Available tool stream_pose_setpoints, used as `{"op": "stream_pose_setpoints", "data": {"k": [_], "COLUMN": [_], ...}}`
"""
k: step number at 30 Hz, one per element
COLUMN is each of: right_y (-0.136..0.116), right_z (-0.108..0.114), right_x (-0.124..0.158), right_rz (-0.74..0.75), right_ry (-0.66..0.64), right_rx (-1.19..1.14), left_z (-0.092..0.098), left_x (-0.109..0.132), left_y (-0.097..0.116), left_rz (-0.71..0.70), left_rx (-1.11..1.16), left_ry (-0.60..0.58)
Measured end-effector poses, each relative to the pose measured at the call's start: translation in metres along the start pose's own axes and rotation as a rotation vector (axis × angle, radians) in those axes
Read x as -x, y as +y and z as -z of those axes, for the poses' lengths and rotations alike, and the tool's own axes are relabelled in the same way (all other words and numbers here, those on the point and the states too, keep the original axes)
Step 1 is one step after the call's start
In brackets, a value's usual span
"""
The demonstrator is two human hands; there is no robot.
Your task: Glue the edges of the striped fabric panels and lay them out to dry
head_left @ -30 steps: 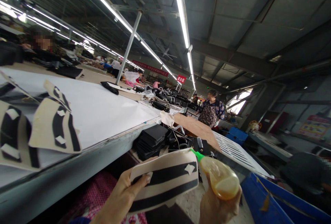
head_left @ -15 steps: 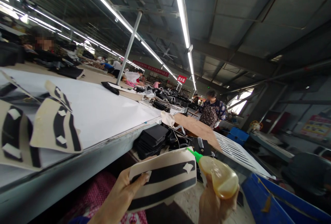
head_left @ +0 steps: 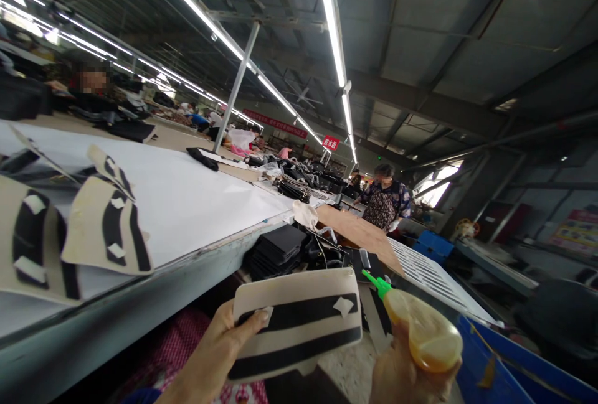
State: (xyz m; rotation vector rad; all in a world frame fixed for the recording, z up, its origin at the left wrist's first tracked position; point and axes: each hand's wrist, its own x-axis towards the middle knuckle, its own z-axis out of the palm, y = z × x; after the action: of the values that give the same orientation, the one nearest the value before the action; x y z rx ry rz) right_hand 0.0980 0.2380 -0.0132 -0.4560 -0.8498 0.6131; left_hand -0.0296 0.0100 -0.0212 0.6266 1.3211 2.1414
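Striped panel (head_left: 298,323) pinched in left hand (head_left: 219,342). Right hand (head_left: 404,370) wraps squeeze bottle (head_left: 427,332); its green nozzle (head_left: 380,282), at the panel's upper corner a moment ago, now sits just right of it, so application looks paused. Left of panel: white table (head_left: 200,198), similar pieces (head_left: 105,223). Beyond panel: black stack (head_left: 275,248). Right of panel: blue bin (head_left: 490,360), likely limiting bottle room.

White tubular ceiling lights (head_left: 332,18) glare either side of the slanted grey metal post (head_left: 237,86), under a dim grey panelled roof (head_left: 430,5). Below the post, the flat white tabletop (head_left: 200,198) shines, with deep shadow beneath. To the post's lower right, a translucent yellow plastic squeeze bottle (head_left: 432,332) catches highlights. Wide-angle distortion stretches the edges; beyond the post, detail softens.
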Motion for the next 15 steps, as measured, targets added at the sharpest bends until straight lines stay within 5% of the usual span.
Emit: {"op": "stream_pose_setpoints", "data": {"k": [9, 15], "right_y": [0.001, 0.007], "right_z": [0.009, 0.002], "right_x": [0.014, 0.022], "right_rz": [0.042, -0.049], "right_ry": [-0.290, -0.339], "right_rx": [0.006, 0.009], "left_z": [0.000, 0.003], "left_x": [-0.003, -0.004], "left_y": [-0.007, -0.011], "left_rz": [0.053, -0.034], "left_rx": [0.096, -0.011], "left_ry": [-0.003, 0.002]}}
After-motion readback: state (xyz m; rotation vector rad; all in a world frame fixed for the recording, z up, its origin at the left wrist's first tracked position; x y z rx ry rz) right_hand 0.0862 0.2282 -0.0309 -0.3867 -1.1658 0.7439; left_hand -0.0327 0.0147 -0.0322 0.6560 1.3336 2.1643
